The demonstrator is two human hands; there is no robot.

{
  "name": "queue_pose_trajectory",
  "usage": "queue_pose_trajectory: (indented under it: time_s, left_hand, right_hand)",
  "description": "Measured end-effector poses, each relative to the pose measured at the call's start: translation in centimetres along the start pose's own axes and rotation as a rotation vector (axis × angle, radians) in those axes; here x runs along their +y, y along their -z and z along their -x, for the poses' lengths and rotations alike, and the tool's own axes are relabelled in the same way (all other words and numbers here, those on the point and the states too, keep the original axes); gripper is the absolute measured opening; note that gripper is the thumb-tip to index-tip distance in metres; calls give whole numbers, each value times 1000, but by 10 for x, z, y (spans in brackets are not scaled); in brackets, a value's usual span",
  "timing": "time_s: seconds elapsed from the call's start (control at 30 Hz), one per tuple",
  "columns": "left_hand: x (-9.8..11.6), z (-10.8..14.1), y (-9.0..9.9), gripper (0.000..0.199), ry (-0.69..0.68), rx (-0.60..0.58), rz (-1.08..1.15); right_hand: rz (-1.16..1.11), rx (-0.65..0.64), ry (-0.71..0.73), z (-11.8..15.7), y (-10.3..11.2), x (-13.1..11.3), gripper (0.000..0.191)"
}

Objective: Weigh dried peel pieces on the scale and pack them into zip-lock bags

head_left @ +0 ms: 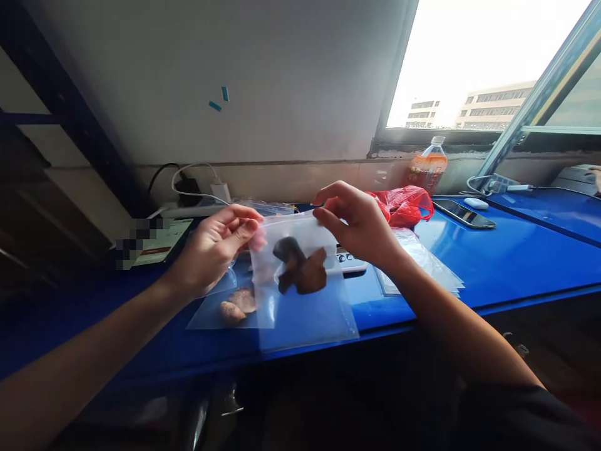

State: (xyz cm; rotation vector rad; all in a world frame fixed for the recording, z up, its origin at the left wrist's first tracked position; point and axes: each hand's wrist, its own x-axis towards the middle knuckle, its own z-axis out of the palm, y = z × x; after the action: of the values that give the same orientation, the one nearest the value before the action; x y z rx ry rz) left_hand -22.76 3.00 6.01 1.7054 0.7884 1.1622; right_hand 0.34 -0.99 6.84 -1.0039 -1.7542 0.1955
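Note:
A clear zip bag (310, 319) hangs upright between my hands above the blue table's front edge. Dark brown, irregular pieces (303, 269) lie inside it; their kind I cannot make out. My left hand (218, 247) pinches the bag's top left corner between thumb and fingers. At the top right corner, the thumb and forefinger of my right hand (354, 219) close on the bag's edge. Behind and left of it, another clear bag (204, 316) with light brown pieces (239, 304) lies flat on the table, partly covered by the held bag.
On the blue table (530, 250), a stack of clear bags (417, 263) lies to the right, near a red plastic bag (406, 203). Farther back are an orange drink bottle (429, 166), a phone (464, 213) and a white case (476, 203). A charger (220, 191) with cable stands by the wall.

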Motion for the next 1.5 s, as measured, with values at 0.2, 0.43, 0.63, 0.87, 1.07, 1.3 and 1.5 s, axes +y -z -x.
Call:
queue_pose_trajectory:
  time_s: [0.2, 0.43, 0.63, 0.87, 1.07, 1.3, 1.5]
  left_hand:
    - [8, 9, 0, 14, -79, -15, -47]
    - [9, 23, -9, 16, -65, -114, -173]
    - [16, 47, -31, 13, -243, -285, -442]
    - [13, 38, -31, 20, -515, -132, -524]
    - [-8, 37, -32, 23, -546, -219, -474]
    - [-8, 38, -28, 13, -523, -321, -569]
    - [-5, 35, -22, 16, -669, -469, -689]
  right_hand:
    - [60, 97, 15, 14, 5, -10, 10]
    - [7, 312, -90, 75, -8, -16, 9]
    - [159, 426, -158, 96, -4, -50, 12]
    - [148, -59, -26, 71, -28, -52, 9]
    - [109, -91, -132, 84, -37, -32, 11]
    - [63, -43, -149, 87, -37, -35, 8]
    - [174, -41, -99, 87, -44, -38, 13]
